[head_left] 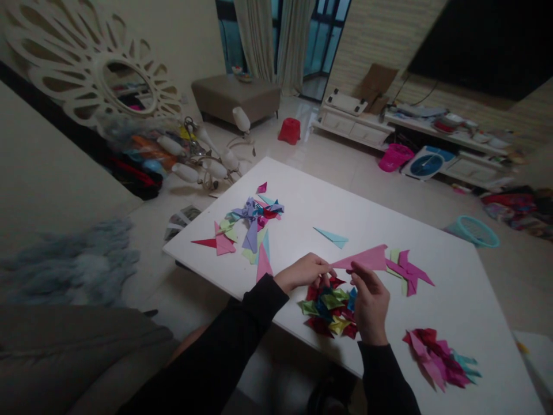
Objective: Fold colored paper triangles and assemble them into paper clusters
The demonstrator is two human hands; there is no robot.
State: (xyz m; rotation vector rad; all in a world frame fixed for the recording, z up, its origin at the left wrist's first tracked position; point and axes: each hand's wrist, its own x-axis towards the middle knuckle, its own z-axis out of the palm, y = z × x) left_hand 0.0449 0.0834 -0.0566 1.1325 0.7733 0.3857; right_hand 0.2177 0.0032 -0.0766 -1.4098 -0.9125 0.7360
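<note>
Between my two hands is a folded pink paper, long and pointed to the left. My left hand pinches its narrow tip. The fingers of my right hand are closed on its lower edge, nearer the wide end. Just below lies a pile of small folded papers in red, green, yellow and blue, partly hidden by my hands. A light blue folded paper rests beyond my hands. Magenta and light green folded papers lie to the right of the pink one.
The white table also bears a mixed heap of folded papers at the left and a pink, red and teal pile at the right front. A red stool, a pink bin and a light-blue basket stand beyond the table.
</note>
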